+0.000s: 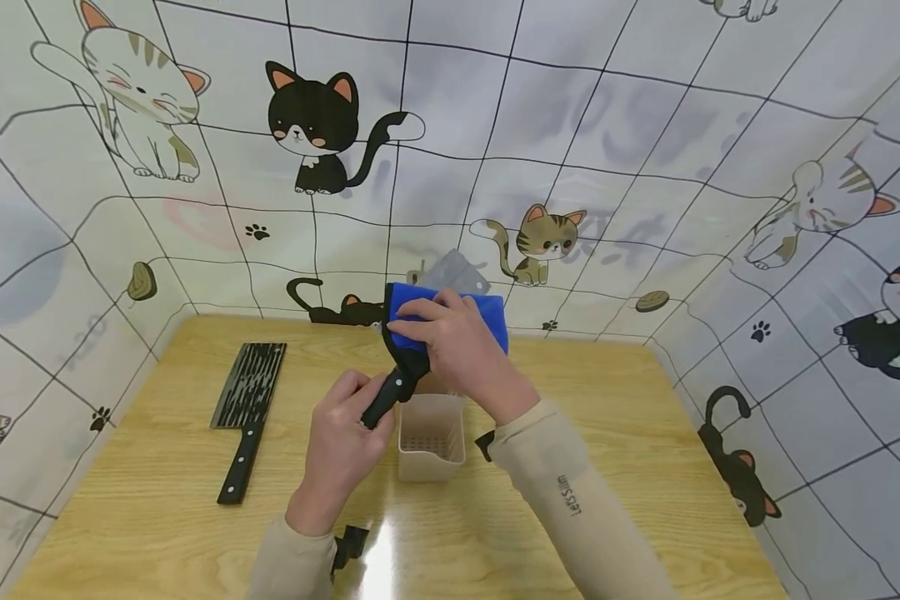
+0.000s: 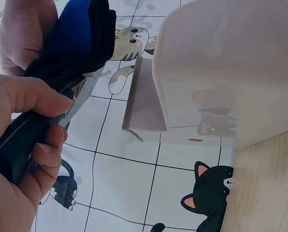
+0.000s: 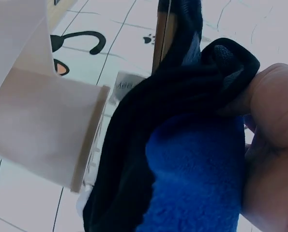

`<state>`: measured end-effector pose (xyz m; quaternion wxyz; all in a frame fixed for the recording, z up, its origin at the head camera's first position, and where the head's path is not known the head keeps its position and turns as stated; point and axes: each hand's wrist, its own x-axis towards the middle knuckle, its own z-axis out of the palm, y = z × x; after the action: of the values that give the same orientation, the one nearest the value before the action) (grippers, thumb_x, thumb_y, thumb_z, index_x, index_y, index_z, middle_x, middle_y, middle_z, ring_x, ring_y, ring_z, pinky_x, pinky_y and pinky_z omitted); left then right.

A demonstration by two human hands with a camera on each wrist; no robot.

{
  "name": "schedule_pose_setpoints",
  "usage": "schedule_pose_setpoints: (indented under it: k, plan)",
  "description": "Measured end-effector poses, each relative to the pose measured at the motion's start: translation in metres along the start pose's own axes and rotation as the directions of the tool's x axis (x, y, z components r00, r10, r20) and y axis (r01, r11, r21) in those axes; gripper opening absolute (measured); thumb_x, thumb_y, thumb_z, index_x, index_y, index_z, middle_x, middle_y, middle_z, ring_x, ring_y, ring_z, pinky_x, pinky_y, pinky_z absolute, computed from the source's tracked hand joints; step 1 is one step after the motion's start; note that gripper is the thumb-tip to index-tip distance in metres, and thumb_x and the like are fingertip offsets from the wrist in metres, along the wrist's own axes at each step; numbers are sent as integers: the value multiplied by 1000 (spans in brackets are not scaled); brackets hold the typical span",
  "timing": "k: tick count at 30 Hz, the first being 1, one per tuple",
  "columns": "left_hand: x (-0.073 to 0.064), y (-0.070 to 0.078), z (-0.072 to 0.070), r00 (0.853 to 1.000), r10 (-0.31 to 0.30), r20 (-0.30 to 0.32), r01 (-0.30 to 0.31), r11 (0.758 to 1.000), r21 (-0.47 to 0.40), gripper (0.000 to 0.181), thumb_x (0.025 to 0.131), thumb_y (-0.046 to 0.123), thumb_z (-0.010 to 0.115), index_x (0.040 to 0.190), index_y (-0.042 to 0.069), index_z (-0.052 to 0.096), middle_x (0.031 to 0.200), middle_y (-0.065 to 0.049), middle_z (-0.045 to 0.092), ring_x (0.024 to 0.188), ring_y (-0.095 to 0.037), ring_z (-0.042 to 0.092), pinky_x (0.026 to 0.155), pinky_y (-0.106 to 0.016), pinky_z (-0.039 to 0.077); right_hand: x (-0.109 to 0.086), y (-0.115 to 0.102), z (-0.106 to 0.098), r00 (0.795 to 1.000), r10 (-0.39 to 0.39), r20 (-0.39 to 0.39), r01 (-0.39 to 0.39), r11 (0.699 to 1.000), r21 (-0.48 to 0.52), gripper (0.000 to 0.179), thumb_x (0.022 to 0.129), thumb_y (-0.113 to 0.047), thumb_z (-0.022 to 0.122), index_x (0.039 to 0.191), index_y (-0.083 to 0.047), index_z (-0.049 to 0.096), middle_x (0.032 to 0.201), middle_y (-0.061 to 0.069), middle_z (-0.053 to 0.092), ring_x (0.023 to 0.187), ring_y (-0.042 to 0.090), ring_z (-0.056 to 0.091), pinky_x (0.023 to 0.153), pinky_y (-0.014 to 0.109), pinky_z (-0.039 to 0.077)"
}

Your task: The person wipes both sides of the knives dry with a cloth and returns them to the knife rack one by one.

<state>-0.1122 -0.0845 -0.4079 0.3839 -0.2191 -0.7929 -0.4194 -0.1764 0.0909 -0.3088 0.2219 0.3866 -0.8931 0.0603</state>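
My left hand [image 1: 342,437] grips the black riveted handle [image 1: 382,403] of a knife, pointing up and away. My right hand [image 1: 461,346] holds a blue cloth [image 1: 493,315] with black edging, folded about the knife's blade. Most of the blade is hidden by the cloth; a strip of shiny metal [image 2: 85,94] shows beneath it in the left wrist view. In the right wrist view the blue fuzzy side of the cloth [image 3: 197,169] lies against my fingers. Just below both hands stands a beige open-topped plastic holder [image 1: 429,468] with small holes in its bottom.
A cleaver [image 1: 249,387] with a dark streaked blade and black handle lies on the left of the wooden table [image 1: 607,467]. White walls with printed cats close in the back and sides. A grey square plate [image 1: 456,271] shows at the back wall behind the cloth.
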Motion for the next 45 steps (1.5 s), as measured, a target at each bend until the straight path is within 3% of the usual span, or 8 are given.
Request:
schedule_pose_setpoints:
  k: [3,10,14,22,29,37,41,45]
  plan:
    - [0,0,0,1000,1,7,-1,1000,-8,32,72,-14,75,101,-2,79,82,-8,57,61,-12,50,52,-23,42,0,7,1,1000,25,-12,-24,999,46,50,93,14,55,124,-18,77,127,5,71,105,31,61,87,46,52]
    - [-1,0,1,1000,0,4,0,1000,-17,31,72,-13,74,101,-2,79,81,-7,57,62,-11,50,53,-23,43,-5,26,4,993,106,-42,-100,985,140,46,95,13,52,127,-11,75,128,9,71,112,33,61,93,45,47]
    - [-2,0,1,1000,-3,15,3,1000,-15,30,73,-13,75,101,-3,79,82,-7,58,62,-12,52,53,-25,46,-8,35,5,980,187,-68,-171,965,197,46,96,13,51,128,-9,74,129,12,70,116,34,60,105,50,44]
    - [-3,0,1,1000,-12,27,12,1000,-21,30,72,-12,76,101,-3,79,82,-7,58,63,-12,53,54,-25,47,-13,49,6,937,341,-79,-310,913,265,41,101,9,49,131,-7,72,132,12,69,114,37,61,106,48,45]
    - [-2,0,1,1000,-6,26,6,1000,-25,28,74,-11,76,101,-2,79,82,-8,58,63,-11,52,54,-25,47,-16,59,5,897,438,-66,-402,867,294,41,99,8,53,135,-4,68,134,15,67,131,37,58,119,51,35]
    - [-4,0,0,999,-18,26,19,999,-31,31,74,-11,77,103,-3,79,84,-8,59,64,-11,53,54,-24,47,-21,57,6,848,526,-68,-493,829,262,35,97,-5,67,131,5,68,122,24,62,118,40,59,107,50,47]
    - [-4,-1,-1,999,-22,24,23,999,-32,31,74,-11,78,104,-3,79,83,-7,59,64,-11,53,54,-24,47,-23,54,8,852,520,-68,-493,838,233,34,98,-8,68,131,2,69,120,22,65,116,39,59,105,50,47]
    - [-4,0,-1,999,-29,26,29,999,-31,31,74,-11,78,103,-3,79,83,-7,59,64,-12,54,54,-25,48,-25,50,10,871,483,-86,-455,861,226,32,99,-6,66,131,2,69,121,21,66,116,38,60,106,48,49]
